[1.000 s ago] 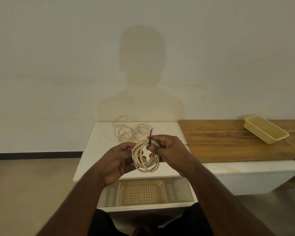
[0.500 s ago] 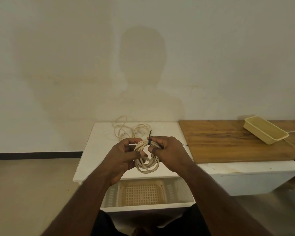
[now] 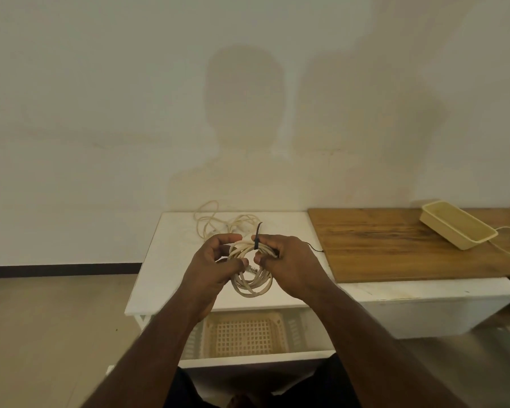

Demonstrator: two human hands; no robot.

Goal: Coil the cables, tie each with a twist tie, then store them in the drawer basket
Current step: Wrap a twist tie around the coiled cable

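Left hand (image 3: pixel 211 265) and right hand (image 3: pixel 287 265) both grip the coiled cream cable (image 3: pixel 251 279) above the white table (image 3: pixel 165 260), fingers curled round its top. Black twist tie (image 3: pixel 257 237) wraps the coil between them, tail up. Loose cable (image 3: pixel 218 220) lies behind. Drawer basket (image 3: pixel 245 334) open below. Yellow tray (image 3: pixel 457 228) far right.

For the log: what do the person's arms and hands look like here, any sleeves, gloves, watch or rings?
Both forearms are bare right to the bottom edge of the picture, so no sleeves show. The left hand and right hand wear no gloves. No watch, bracelet or ring shows on either wrist or on the fingers that are in view.
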